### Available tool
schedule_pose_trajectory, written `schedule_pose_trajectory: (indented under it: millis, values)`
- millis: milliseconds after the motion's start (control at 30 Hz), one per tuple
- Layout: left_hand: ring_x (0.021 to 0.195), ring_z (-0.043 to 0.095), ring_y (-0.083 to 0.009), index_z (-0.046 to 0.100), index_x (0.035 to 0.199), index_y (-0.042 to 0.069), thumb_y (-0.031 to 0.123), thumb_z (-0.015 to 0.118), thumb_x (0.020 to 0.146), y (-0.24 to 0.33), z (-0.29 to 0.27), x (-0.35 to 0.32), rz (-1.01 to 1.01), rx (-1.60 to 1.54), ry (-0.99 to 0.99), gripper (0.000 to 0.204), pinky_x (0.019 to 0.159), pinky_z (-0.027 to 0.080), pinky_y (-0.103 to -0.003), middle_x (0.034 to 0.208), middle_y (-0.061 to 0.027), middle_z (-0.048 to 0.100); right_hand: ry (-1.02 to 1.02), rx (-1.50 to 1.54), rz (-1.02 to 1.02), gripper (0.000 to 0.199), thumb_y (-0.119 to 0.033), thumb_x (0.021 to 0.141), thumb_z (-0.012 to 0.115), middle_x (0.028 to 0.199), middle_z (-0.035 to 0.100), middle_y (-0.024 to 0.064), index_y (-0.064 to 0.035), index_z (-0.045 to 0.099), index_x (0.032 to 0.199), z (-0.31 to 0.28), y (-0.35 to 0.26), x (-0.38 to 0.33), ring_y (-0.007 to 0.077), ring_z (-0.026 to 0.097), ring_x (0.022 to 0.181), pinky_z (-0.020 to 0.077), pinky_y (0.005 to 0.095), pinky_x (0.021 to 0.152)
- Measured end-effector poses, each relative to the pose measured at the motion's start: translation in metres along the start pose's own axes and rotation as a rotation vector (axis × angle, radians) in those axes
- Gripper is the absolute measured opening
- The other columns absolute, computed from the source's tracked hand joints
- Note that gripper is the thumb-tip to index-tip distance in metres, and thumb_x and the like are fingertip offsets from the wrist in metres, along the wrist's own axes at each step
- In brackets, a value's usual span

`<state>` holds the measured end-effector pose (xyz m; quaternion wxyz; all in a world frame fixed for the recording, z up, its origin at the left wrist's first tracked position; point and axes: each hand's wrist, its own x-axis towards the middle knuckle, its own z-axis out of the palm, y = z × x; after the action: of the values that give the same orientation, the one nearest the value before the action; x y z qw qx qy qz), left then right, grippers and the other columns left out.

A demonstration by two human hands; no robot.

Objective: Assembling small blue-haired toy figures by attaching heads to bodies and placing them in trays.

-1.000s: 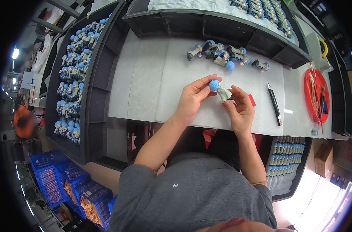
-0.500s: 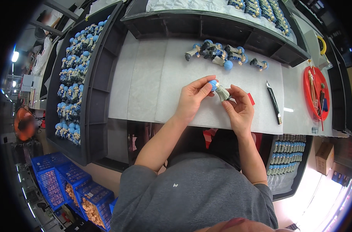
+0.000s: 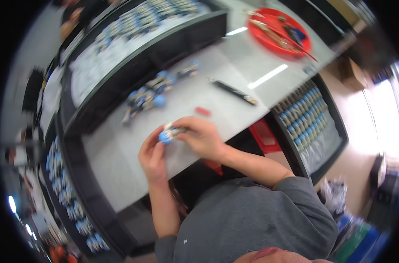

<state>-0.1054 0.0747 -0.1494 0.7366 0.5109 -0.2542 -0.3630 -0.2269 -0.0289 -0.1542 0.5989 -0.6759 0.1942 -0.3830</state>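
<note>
Both hands hold one small figurine (image 3: 166, 137) with blue hair and a pale body, above the near part of the worktable. At its blue head, the fingers of my left hand (image 3: 153, 157) are closed. My right hand (image 3: 202, 136) pinches the body end between thumb and fingers, hiding part of it. Beyond them lies a loose cluster of similar blue-haired figurines (image 3: 159, 101), blurred by motion. A small red block (image 3: 203, 111) rests on the white sheet (image 3: 125, 166) to the right of the cluster. Farther right lies a dark, pen-like craft knife (image 3: 233, 91).
A black tray (image 3: 160, 55) with rows of figurines stands along the back; another black tray (image 3: 83, 175) is at the left. At the right, a lower tray (image 3: 345, 141) holds more rows. A red round dish (image 3: 255, 37) with slim tools sits at the back right.
My view has swung to the right, so the table appears tilted. Both hands keep hold of the figurine, whose blue head now points more toward me.
</note>
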Motion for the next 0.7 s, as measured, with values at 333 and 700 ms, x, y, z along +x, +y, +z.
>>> schedule_pose_trajectory:
  millis: [333, 700]
  values:
    - [0.087, 0.055, -0.0114, 0.053, 0.111, -0.003, -0.001, 0.049, 0.087, -0.011, -0.006, 0.002, -0.026, 0.304, 0.095, 0.025, 0.077, 0.045, -0.021, 0.109, -0.0103, 0.057, 1.120, -0.420, -0.155, 0.025, 0.001, 0.077, 0.064, 0.092, 0.062, 0.0056, -0.0028, 0.062, 0.102, -0.274, -0.008, -0.068, 0.0107, 0.059, 0.081, 0.0487, 0.0224, 0.071]
    - [0.085, 0.054, -0.0090, 0.053, 0.112, -0.001, 0.001, 0.050, 0.087, -0.014, 0.001, 0.001, -0.010, 0.501, 0.141, 0.025, 0.077, 0.044, -0.020, 0.109, -0.0078, 0.057, 1.420, -1.010, 0.661, 0.024, -0.015, 0.070, 0.069, 0.086, 0.067, 0.0108, -0.0102, 0.068, 0.094, -0.524, 0.126, -0.228, 0.0206, 0.064, 0.077, 0.0479, 0.0291, 0.075]
